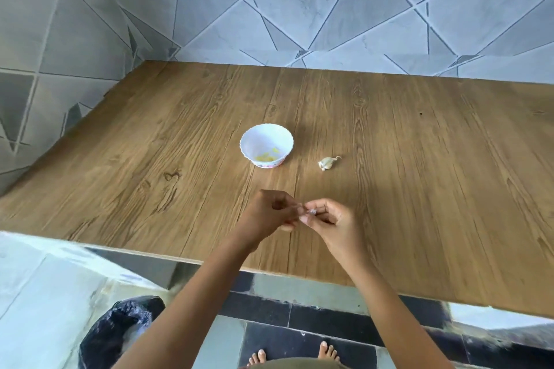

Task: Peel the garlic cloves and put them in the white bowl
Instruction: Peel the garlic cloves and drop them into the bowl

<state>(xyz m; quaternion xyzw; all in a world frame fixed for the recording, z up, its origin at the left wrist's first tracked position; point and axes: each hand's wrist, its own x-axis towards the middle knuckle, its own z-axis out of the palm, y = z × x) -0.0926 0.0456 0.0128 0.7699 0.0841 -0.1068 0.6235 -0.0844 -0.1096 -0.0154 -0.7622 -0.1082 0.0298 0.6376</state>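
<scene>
A small white bowl [266, 145] with a scalloped rim stands on the wooden table [419, 174], with a few yellowish peeled cloves inside. To its right lies the rest of a garlic bulb [327, 163] with its dry stem. Nearer the table's front edge, my left hand [271, 213] and my right hand [328, 219] meet above the wood. Both pinch a small garlic clove [311, 212] between their fingertips; most of the clove is hidden by the fingers.
A bin lined with a black bag [120, 335] stands on the floor at the lower left, below the table's front edge. Tiled walls close the table's far and left sides. My bare feet [293, 356] show under the front edge.
</scene>
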